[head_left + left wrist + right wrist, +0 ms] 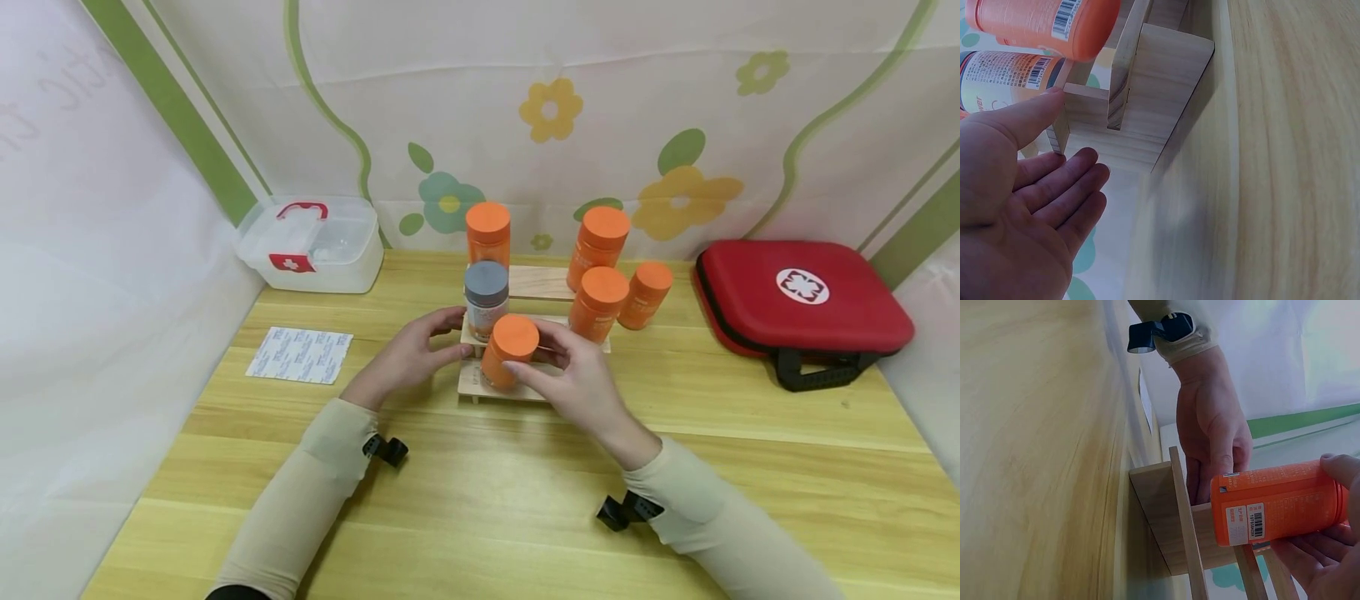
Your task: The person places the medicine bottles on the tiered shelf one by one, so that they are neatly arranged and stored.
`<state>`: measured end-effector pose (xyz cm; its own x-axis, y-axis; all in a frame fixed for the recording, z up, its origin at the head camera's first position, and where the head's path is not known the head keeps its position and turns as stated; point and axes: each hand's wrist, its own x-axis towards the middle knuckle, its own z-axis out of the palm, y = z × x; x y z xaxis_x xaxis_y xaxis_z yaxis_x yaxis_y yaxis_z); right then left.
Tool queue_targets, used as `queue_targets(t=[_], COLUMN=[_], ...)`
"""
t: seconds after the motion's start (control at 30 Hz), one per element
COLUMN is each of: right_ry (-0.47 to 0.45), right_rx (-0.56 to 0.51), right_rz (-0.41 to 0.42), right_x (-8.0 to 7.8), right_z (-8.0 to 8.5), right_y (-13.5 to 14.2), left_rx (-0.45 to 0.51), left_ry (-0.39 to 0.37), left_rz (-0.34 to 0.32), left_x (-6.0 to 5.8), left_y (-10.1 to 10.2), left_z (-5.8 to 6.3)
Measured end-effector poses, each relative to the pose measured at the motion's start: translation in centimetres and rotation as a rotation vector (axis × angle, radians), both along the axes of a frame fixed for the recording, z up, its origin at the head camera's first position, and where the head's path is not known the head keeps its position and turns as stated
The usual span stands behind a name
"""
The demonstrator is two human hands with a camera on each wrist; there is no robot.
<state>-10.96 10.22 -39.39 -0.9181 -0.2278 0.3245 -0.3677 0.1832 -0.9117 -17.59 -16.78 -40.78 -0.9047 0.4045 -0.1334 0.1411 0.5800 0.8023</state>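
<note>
My right hand (pixel 588 379) grips an orange bottle (pixel 510 354) with an orange lid, thumb on one side and fingers on the other. In the right wrist view, this bottle's base hangs a little above the lowest step of a wooden stepped rack (pixel 1188 528). My left hand (pixel 412 354) is at the rack's left end, its fingers nearly straight; in the left wrist view the thumb (pixel 1029 115) touches or nearly touches the middle step. A grey-lidded bottle (pixel 486 300) stands on that step, just behind the held one.
Orange bottles stand at the rack's back left (pixel 488 237), back right (pixel 597 246) and middle right (pixel 597 304). Another orange bottle (pixel 645 296) is right of it. A clear first-aid box (pixel 345 267) and blister pack (pixel 300 356) lie left; a red case (pixel 802 300) lies right.
</note>
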Motion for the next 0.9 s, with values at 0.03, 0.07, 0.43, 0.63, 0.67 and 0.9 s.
queue_targets(t=[0.03, 0.07, 0.43, 0.63, 0.67, 0.9], right_ry=[-0.002, -0.005, 0.011, 0.056, 0.072, 0.186], right_rx=[-0.004, -0.009, -0.012, 0.044, 0.058, 0.187], right_rz=[0.003, 0.005, 0.021, -0.014, -0.021, -0.086], right_x=[0.0, 0.0, -0.1, 0.0, 0.0, 0.0], right_z=[-0.1, -0.1, -0.8, -1.0, -1.0, -1.1], right_y=[-0.2, -0.3, -1.9, -2.5, -2.6, -2.9], left_rx=[0.000, 0.002, 0.018, 0.017, 0.017, 0.026], left_ry=[0.001, 0.002, 0.000, 0.010, 0.011, 0.020], left_rz=[-0.002, -0.003, -0.010, -0.019, -0.019, -0.032], left_x=[0.0, 0.0, -0.1, -0.1, -0.1, -0.3], left_y=[0.0, 0.0, -0.1, -0.3, -0.3, -0.4], left_z=[0.0, 0.0, -0.2, -0.4, -0.4, -0.5])
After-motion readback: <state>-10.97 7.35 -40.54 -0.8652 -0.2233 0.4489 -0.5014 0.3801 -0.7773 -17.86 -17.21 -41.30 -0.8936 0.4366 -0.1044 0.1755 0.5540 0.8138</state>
